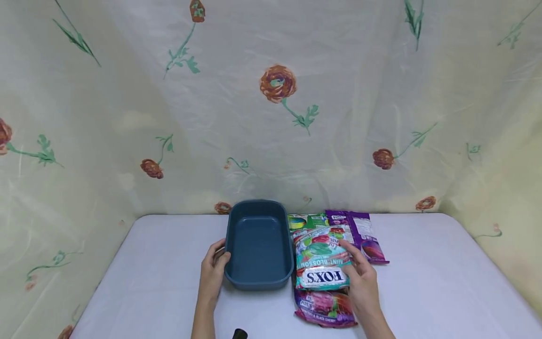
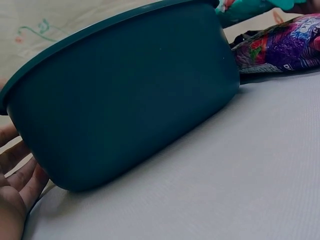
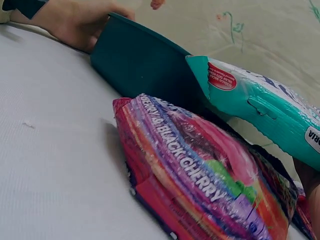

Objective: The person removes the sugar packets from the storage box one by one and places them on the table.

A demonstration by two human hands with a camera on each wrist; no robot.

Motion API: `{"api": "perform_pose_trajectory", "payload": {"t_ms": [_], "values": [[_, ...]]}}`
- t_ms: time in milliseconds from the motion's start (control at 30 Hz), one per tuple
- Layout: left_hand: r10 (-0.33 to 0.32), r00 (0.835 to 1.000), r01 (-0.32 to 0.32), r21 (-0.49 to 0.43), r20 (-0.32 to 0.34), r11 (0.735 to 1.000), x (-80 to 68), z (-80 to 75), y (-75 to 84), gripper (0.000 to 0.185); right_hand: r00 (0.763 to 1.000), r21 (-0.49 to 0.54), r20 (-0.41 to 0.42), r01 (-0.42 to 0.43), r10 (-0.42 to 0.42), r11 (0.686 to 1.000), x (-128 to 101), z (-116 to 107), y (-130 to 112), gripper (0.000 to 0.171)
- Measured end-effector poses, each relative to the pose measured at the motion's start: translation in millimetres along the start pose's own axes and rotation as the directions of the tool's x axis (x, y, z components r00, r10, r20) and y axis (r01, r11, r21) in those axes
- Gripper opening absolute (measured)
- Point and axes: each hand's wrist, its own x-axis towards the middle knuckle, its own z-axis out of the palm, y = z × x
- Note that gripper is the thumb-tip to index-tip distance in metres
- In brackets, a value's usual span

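Observation:
A dark blue-green plastic basin (image 1: 259,286) stands on the white table, its inside bare. My left hand (image 1: 212,270) rests against its left side, the thumb near the rim; in the left wrist view the fingers (image 2: 17,162) lie fairly straight along the outer wall. To the right of the basin, my right hand (image 1: 362,278) grips the right edge of a teal Fox's Mint Blossom candy bag (image 1: 322,259). In the right wrist view that candy bag is raised and tilted above a purple-red black cherry candy bag (image 3: 200,175), which lies on the table.
Behind the teal bag lie a purple packet (image 1: 366,235) and a green-yellow packet (image 1: 311,220). A flowered cloth (image 1: 338,117) hangs along the table's back edge. A small black object (image 1: 240,334) shows at the front edge of the head view.

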Motion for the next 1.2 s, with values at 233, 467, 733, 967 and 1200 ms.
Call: {"api": "perform_pose_trajectory", "payload": {"t_ms": [233,467,733,967,1200], "values": [[-0.001,1.000,0.001,-0.013,0.008,1.000,0.6,-1.0,0.7,0.039,1.000,0.043,0.006,-0.014,0.013,0.999,0,-4,4,0.061],[0.008,1.000,-0.008,-0.021,0.014,1.000,0.2,-0.6,3.3,0.040,0.997,-0.050,-0.042,-0.065,0.063,0.997,0,-13,-1,0.062],[-0.004,1.000,0.004,-0.022,0.017,1.000,-0.4,-0.9,4.1,0.039,0.995,-0.023,-0.041,-0.088,0.087,0.996,-5,-31,5,0.059],[0.003,1.000,-0.003,-0.013,0.024,1.000,1.9,-1.0,2.7,0.041,0.998,0.038,-0.045,-0.042,0.044,0.998,-10,-42,13,0.059],[-0.004,1.000,0.005,-0.024,0.020,1.000,2.7,-1.4,-1.7,0.039,0.995,0.016,-0.070,-0.065,0.065,0.998,-9,-45,14,0.060]]}}
